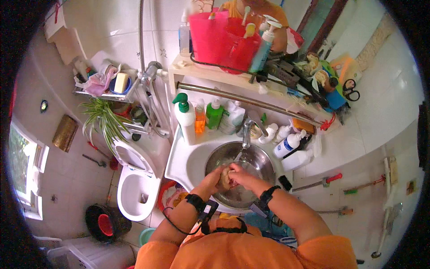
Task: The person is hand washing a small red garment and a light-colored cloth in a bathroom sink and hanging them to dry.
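Observation:
Over a stainless steel basin (265, 164), my left hand (213, 179) and my right hand (242, 175) are closed together on a small beige bundle (225, 178). It looks like a wet cloth, with some reddish colour on its lower side; the fingers cover much of it. Water (239, 156) runs from the chrome faucet (247, 134) just above the hands. Shallow water seems to lie in the basin, which sits in a white washbasin counter (195, 161). Black straps circle both wrists.
Pump bottles, including a white one with a green top (185, 117), line the counter's back. Above runs a metal rail (235, 101) under a crowded wooden shelf (208, 72). A toilet (139, 191) stands left, its lid raised. A black brush (285, 182) lies right of the basin.

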Tool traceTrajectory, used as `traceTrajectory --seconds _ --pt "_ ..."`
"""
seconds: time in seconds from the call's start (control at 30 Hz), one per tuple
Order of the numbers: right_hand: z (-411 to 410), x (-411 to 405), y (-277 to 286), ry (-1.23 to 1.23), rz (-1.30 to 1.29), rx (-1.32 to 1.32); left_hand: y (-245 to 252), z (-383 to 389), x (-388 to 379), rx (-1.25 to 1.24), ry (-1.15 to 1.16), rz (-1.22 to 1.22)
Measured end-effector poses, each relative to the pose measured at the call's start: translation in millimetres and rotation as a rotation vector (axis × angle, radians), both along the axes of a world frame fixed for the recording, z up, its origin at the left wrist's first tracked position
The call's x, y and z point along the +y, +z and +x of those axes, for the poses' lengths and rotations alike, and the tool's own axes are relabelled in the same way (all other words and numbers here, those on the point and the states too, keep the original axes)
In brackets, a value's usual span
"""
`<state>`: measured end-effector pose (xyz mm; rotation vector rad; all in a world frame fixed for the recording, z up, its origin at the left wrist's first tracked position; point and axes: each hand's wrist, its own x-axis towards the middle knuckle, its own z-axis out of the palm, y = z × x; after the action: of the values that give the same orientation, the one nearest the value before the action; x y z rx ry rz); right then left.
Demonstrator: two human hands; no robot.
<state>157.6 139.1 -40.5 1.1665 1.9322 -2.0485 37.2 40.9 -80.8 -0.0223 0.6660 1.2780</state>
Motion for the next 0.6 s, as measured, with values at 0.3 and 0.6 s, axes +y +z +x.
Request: traceTrajectory --seconds 0.3,0.6 --pt "4 -36 66 -0.198 0.669 -0.138 -6 35 32 0.236 0.172 -0.096" --pt "9 -34 66 -0.195 0.786 -0.118 23 50 23 0.225 0.148 -0.078"
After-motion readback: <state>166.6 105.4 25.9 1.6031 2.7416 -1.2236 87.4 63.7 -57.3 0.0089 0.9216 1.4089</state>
